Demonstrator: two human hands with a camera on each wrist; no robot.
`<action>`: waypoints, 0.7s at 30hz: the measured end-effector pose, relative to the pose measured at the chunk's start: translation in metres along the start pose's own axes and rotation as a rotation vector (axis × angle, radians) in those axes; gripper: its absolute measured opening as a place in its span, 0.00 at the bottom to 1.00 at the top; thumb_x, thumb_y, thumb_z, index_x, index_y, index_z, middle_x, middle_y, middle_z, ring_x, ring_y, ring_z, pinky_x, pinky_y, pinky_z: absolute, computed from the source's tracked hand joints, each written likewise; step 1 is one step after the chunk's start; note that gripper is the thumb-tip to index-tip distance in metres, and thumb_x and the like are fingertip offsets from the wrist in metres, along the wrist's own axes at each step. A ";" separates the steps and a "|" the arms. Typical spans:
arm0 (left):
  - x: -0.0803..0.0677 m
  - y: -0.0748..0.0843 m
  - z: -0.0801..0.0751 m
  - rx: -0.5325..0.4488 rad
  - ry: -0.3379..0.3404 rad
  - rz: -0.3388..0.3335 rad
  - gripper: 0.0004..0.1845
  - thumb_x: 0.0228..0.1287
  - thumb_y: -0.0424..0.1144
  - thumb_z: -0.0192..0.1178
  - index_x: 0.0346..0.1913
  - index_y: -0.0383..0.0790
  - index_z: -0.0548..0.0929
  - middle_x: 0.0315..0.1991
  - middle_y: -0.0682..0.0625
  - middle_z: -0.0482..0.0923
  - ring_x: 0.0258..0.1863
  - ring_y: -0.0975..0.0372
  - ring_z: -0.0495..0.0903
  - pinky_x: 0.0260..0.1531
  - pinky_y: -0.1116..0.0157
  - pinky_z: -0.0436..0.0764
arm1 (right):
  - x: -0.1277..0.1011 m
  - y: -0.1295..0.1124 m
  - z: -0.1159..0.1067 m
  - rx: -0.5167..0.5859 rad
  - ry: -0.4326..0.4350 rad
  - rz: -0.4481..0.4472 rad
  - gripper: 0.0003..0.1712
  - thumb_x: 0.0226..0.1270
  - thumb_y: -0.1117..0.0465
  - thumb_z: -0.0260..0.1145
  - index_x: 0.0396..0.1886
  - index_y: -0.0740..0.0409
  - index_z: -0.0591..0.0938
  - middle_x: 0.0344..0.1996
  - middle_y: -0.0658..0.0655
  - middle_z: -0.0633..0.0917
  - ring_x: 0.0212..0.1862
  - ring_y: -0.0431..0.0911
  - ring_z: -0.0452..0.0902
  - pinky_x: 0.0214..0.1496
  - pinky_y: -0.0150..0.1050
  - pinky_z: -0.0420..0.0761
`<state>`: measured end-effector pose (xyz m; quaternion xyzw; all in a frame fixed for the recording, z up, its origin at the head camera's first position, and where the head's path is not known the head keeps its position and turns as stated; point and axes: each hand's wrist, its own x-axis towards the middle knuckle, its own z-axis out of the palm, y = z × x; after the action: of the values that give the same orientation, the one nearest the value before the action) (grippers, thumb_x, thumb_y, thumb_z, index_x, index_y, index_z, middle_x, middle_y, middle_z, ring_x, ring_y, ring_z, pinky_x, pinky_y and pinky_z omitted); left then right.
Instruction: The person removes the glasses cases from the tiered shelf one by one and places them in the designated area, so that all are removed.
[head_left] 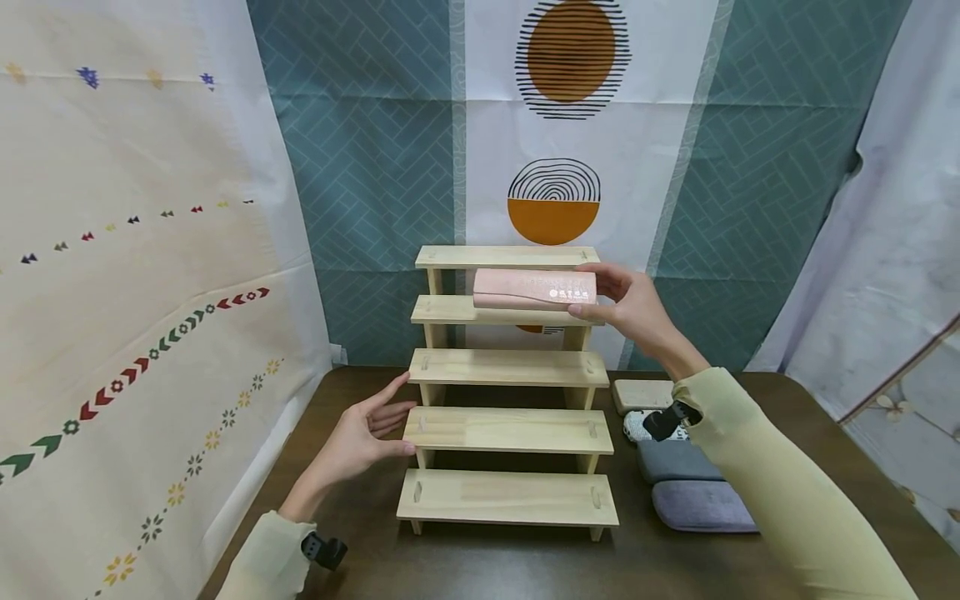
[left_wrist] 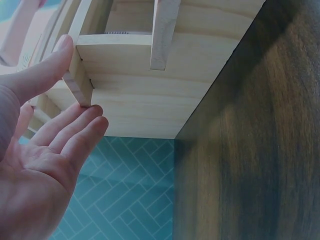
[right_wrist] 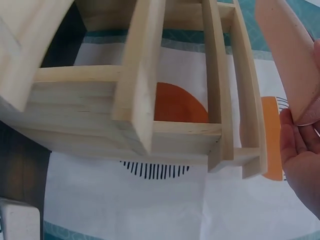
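My right hand (head_left: 633, 308) holds a pink glasses case (head_left: 525, 287) by its right end, thumb at the front and fingers behind. The case lies lengthwise in front of the upper tiers of a wooden stepped shelf (head_left: 506, 367), overlapping the second tier from the top in the head view. In the right wrist view, the case (right_wrist: 287, 55) tilts beside the shelf's boards. My left hand (head_left: 367, 437) grips the left end of a lower tier. Its thumb and fingertips sit on opposite edges of the board (left_wrist: 80, 87) in the left wrist view.
Several cases lie in a row at the shelf's right: a cream one (head_left: 641, 393), a patterned one (head_left: 637, 427), a grey one (head_left: 678, 462) and a purple one (head_left: 705, 506). The dark wooden table (head_left: 517, 567) meets hanging cloths at the back and sides.
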<state>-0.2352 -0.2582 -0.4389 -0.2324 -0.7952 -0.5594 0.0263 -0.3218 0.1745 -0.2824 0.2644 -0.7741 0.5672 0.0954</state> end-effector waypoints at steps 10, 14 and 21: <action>0.000 0.001 0.000 -0.003 0.004 0.007 0.59 0.51 0.27 0.82 0.84 0.54 0.62 0.71 0.33 0.73 0.68 0.43 0.76 0.63 0.48 0.78 | -0.026 0.009 -0.004 0.039 -0.015 -0.049 0.33 0.64 0.70 0.77 0.70 0.65 0.79 0.56 0.54 0.84 0.59 0.47 0.80 0.56 0.32 0.83; 0.000 0.001 0.000 -0.009 0.004 -0.001 0.58 0.52 0.27 0.82 0.84 0.54 0.62 0.71 0.33 0.73 0.68 0.43 0.76 0.64 0.47 0.78 | -0.038 0.013 -0.006 0.018 -0.025 -0.050 0.34 0.64 0.71 0.77 0.69 0.65 0.79 0.56 0.55 0.84 0.59 0.47 0.79 0.56 0.32 0.83; -0.001 0.003 0.001 -0.017 0.005 0.002 0.58 0.52 0.27 0.82 0.84 0.53 0.62 0.69 0.33 0.74 0.68 0.43 0.76 0.63 0.45 0.77 | -0.060 0.020 -0.006 0.004 -0.044 -0.024 0.35 0.63 0.71 0.77 0.70 0.67 0.77 0.58 0.57 0.83 0.61 0.45 0.79 0.58 0.30 0.82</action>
<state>-0.2335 -0.2568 -0.4370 -0.2320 -0.7902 -0.5666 0.0269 -0.2825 0.2028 -0.3235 0.2862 -0.7717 0.5615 0.0848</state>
